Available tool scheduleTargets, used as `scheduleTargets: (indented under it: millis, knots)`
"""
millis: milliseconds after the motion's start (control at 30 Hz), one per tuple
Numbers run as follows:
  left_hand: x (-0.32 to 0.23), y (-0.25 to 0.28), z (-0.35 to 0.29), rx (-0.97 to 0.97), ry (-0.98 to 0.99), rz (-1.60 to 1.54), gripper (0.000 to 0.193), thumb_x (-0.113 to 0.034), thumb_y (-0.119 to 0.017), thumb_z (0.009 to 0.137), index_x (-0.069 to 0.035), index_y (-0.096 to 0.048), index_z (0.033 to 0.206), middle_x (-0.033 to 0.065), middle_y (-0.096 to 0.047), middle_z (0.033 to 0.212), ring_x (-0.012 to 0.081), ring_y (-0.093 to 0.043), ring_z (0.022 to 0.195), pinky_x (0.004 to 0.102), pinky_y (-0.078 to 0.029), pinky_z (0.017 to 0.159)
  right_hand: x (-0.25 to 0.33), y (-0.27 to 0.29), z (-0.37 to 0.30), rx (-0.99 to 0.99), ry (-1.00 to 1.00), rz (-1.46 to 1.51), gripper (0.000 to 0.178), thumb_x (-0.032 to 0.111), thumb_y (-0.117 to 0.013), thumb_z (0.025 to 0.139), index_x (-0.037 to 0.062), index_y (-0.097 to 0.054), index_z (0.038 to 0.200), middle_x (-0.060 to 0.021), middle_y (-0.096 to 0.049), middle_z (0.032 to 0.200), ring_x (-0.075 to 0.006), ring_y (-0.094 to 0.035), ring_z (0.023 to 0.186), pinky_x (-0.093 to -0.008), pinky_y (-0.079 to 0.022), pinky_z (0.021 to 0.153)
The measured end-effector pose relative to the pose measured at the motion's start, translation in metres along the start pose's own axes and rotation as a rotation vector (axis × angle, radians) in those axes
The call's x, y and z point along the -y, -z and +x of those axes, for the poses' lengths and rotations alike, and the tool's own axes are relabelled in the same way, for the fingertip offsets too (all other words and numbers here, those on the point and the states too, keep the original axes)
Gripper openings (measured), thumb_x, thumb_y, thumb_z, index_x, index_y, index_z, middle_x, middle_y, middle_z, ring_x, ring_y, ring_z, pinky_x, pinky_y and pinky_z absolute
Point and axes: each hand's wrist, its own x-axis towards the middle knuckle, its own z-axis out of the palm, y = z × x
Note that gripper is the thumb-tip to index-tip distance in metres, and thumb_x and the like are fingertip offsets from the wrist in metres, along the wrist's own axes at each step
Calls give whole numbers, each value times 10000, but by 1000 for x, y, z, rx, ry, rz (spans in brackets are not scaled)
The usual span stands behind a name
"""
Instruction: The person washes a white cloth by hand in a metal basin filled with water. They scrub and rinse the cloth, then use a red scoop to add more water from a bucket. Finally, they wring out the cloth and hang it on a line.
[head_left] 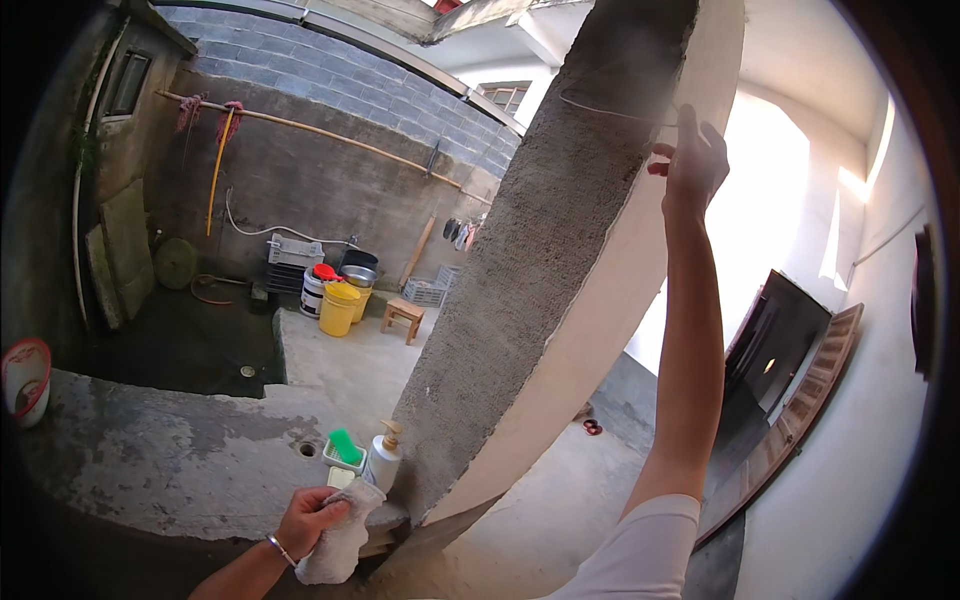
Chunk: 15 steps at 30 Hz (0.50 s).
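My left hand (308, 522) is closed around a crumpled grey-white cloth (338, 545), which hangs down from the fingers at the near end of the concrete ledge. A silvery bracelet (281, 549) circles that wrist. Just beyond the cloth stand a white pump bottle (383, 462) and a small dish (343, 457) with a green sponge (345, 445) in it. High up at the pillar's edge, my right hand (692, 160) is raised with curled fingers on a thin pale wire (615, 112). The wire runs across the pillar's rough face; its fixing is too blurred to make out.
The rough concrete pillar (520, 310) leans across the middle of the view. Beyond it are yellow buckets (339, 310), a small wooden stool (402, 318) and grey crates (425, 291). A red-rimmed basin (26, 385) rests on the ledge (190, 445) at far left. A doorway (775, 340) opens on the right.
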Motion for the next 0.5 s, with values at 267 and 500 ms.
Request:
scheduleTargets:
  millis: [267,500]
  knots:
    - [4,-6,-5,83,34,-12,153,-136,-581,835,3,-627,879,-10,-590,729,47,-513,638,206,-411,571,-2,-9,37,41,-281,-117,422,338,-608,822,-80,-544,821,-152,-590,675,-198,-610,470,-243,-468,328]
    - [19,1,-11,47,79,3,149,-134,-580,831,4,-626,864,-14,-579,712,45,-503,627,208,-409,568,-25,-17,42,111,-300,69,334,244,-479,900,-35,-537,725,-106,-561,585,-195,-591,457,-278,-497,375]
